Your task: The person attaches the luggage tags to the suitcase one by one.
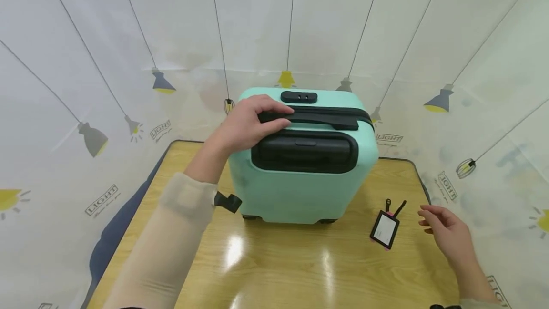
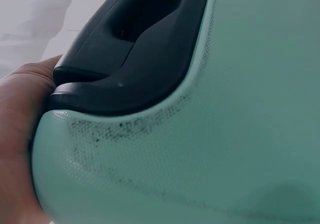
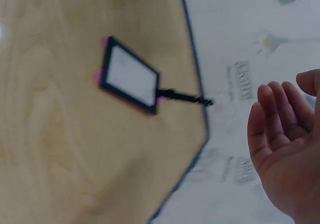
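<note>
A mint-green suitcase [image 1: 296, 199] stands upright on the wooden table, scuffed near one corner in the left wrist view. My left hand [image 1: 246, 125] is at its top, fingers and thumb on either side of the black carry handle [image 1: 323, 119]. In front of that handle lies the black recessed telescopic handle [image 1: 306, 151]. To the right of the suitcase, a luggage tag [image 1: 384, 229] with a black frame, white card and pink edges lies flat, its strap [image 1: 400, 208] unfastened. My right hand [image 1: 450, 232] hovers beside the tag, holding nothing, fingers loosely bent.
A black combination lock [image 1: 299, 97] sits on the suitcase's top, behind the carry handle. The wooden table [image 1: 274, 266] has a dark edge. Behind and around it hangs a white sheet [image 1: 257, 23] printed with lamps.
</note>
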